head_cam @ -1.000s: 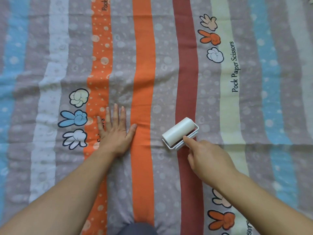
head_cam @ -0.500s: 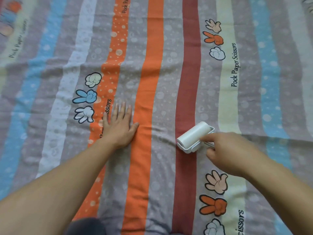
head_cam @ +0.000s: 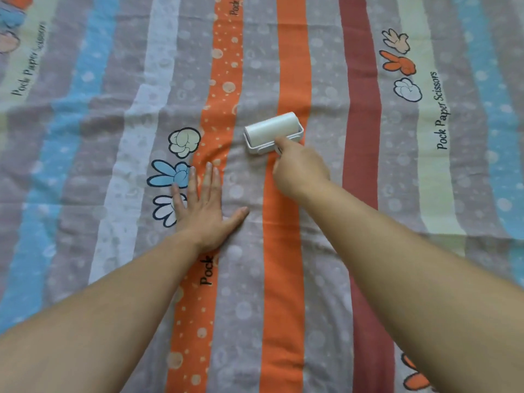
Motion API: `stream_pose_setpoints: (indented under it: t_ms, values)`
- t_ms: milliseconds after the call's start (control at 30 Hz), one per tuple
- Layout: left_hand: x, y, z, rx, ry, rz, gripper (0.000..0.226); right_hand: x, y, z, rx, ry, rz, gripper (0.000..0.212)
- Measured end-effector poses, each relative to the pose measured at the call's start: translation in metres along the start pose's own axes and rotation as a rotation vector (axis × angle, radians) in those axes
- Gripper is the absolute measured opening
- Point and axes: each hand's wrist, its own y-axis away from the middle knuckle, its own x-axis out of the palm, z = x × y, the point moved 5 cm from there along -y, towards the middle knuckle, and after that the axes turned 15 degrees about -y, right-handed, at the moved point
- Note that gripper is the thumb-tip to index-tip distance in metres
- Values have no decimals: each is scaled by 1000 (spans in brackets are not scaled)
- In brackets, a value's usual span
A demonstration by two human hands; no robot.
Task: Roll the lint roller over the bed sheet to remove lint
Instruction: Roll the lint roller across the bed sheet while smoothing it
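A white lint roller point(head_cam: 271, 129) lies on the striped bed sheet point(head_cam: 360, 143), across the grey band and the plain orange stripe. My right hand point(head_cam: 299, 168) grips its handle from behind, index finger stretched onto the white frame; the handle is hidden under the hand. My left hand point(head_cam: 205, 208) presses flat on the sheet, fingers straight and spread, to the left of and nearer me than the roller, over the dotted orange stripe.
The sheet fills the whole view, with grey, blue, orange, dark red and pale yellow stripes, cartoon hand prints point(head_cam: 177, 161) and "Pock Paper Scissors" lettering point(head_cam: 442, 112). Low wrinkles run across the fabric around my left hand.
My right hand has pushed the roller leftward and away from me, from the dark red stripe onto the plain orange stripe. My left hand stays pressed flat on the sheet.
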Motion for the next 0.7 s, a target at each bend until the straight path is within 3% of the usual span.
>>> stream_pose_setpoints:
  t_ms: [467, 700]
  values:
    - [2, -1, 3, 80, 91, 26, 87, -15, 90, -45, 33, 176, 90, 38]
    - [0, 3, 3, 74, 84, -6, 82, -23, 139, -79, 62, 216, 108, 52]
